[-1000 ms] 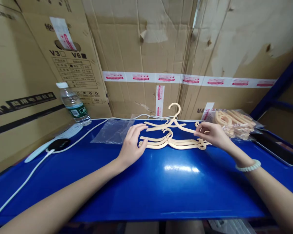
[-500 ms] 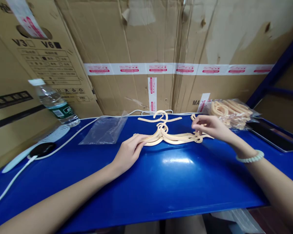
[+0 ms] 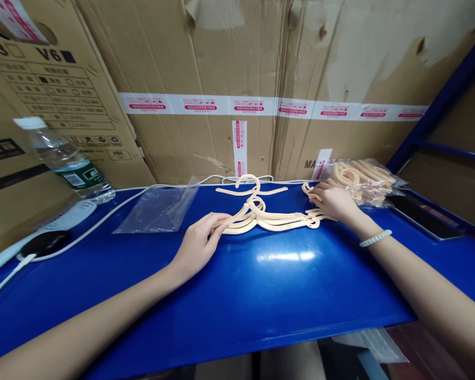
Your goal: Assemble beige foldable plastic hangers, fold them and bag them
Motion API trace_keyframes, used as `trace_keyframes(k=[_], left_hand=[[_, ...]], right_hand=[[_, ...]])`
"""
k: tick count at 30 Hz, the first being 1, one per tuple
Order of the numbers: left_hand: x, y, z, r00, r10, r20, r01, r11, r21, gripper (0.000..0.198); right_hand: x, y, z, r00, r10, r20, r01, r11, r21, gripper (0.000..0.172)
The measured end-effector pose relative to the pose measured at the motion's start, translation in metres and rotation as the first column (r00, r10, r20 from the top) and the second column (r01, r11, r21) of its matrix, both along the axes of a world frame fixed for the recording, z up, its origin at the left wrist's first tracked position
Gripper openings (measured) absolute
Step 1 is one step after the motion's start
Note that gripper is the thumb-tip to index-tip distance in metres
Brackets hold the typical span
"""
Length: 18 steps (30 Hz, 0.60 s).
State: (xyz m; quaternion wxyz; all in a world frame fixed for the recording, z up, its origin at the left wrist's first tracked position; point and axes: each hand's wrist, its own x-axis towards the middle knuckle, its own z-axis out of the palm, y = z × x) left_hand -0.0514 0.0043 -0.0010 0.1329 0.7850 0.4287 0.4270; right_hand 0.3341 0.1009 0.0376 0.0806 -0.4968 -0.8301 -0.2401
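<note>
A small stack of cream plastic hangers (image 3: 273, 219) lies flat on the blue table (image 3: 269, 285), and one more cream hanger (image 3: 251, 188) lies just behind it. My left hand (image 3: 198, 244) pinches the stack's left end between fingers and thumb. My right hand (image 3: 332, 201), with a bead bracelet on the wrist, rests curled at the right end, fingers closed on a loose cream hanger (image 3: 309, 191) beside the stack.
A clear plastic bag (image 3: 158, 210) lies left of the hangers. A bag of more cream hangers (image 3: 364, 179) sits at the back right, beside a dark tray (image 3: 423, 214). A water bottle (image 3: 63, 161), a white cable (image 3: 114, 211) and a black puck (image 3: 43, 243) are at left. Cardboard boxes (image 3: 237, 84) wall the back.
The raised hanger has come down onto the table. My right hand let go of its arm and moved right and back to the loose hanger. My left hand closed on the stack's left end.
</note>
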Motion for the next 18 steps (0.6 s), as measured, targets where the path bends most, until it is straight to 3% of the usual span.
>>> trace_keyframes(k=[7,9,11,13,15,18], left_hand=[[0.000,0.000,0.000,1.000,0.011,0.017,-0.011,1.000,0.005,0.022],[0.000,0.000,0.000,1.000,0.018,0.020,-0.018,1.000,0.002,0.021],[-0.001,0.001,0.000,0.999,0.024,0.028,-0.023,1.000,-0.006,0.021],[-0.001,0.001,0.000,0.998,0.031,0.047,-0.030,0.999,-0.017,0.020],[0.000,0.002,0.001,0.997,0.040,0.069,-0.038,0.999,-0.029,0.019],[0.000,0.003,0.002,0.993,0.051,0.102,-0.046,0.998,-0.048,0.017]], right_hand=[[-0.003,0.003,-0.003,0.998,-0.046,0.052,0.042,0.996,0.080,0.026],[-0.005,0.002,-0.002,0.999,-0.035,-0.035,0.038,0.995,0.088,0.027],[-0.009,-0.002,0.000,0.969,-0.009,-0.248,0.032,0.996,0.089,0.027],[-0.016,-0.009,0.005,0.831,0.014,-0.556,0.028,0.997,0.067,0.024],[-0.025,-0.019,0.012,0.577,0.013,-0.817,-0.007,1.000,0.011,0.024],[-0.039,-0.035,0.022,0.177,-0.030,-0.984,-0.157,0.986,-0.058,0.023]])
